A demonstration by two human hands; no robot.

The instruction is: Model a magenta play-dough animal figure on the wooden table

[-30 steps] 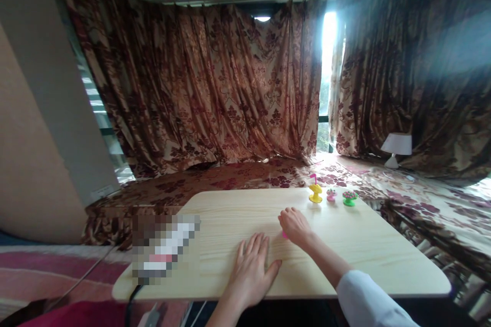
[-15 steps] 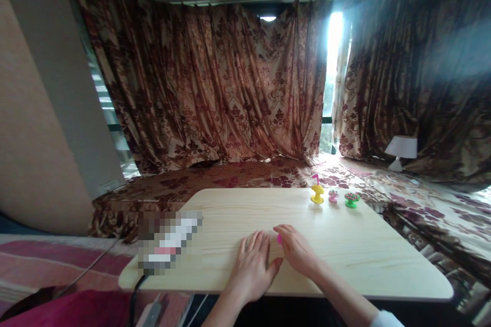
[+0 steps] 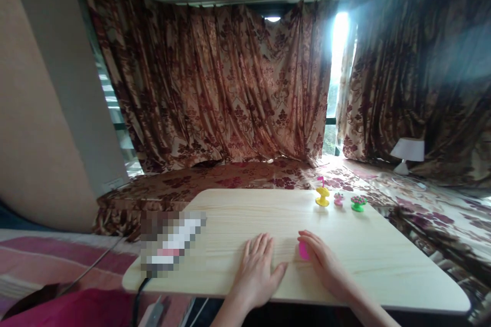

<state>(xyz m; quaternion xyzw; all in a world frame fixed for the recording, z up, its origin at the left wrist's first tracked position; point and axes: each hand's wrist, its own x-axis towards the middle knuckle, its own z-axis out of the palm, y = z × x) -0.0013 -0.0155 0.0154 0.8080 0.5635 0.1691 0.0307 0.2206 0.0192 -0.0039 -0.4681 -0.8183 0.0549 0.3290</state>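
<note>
The bright pink piece [image 3: 303, 251] lies low over the near half of the tabletop [image 3: 245, 209], at the inner side of my right hand [image 3: 322, 260]. My right fingers curve over its far edge, likely to keep it under control; with the thumb out of sight, I cannot tell whether they grip it or only cover it. My left hand [image 3: 259, 273] is laid flat beside it, fingers extended and thumb spread, holding nothing, perhaps to steady me. Near the far right corner stand a yellow figure [image 3: 322, 198] with a pink hook on top, a small pink figure [image 3: 338, 199] and a green-based figure [image 3: 358, 204] with a dotted top, set in a row apart, probably so they stay out of my way.

Compared with a second ago, my right hand has come back nearer the front edge, more of the pink shows, and my white sleeve has left view.
</note>
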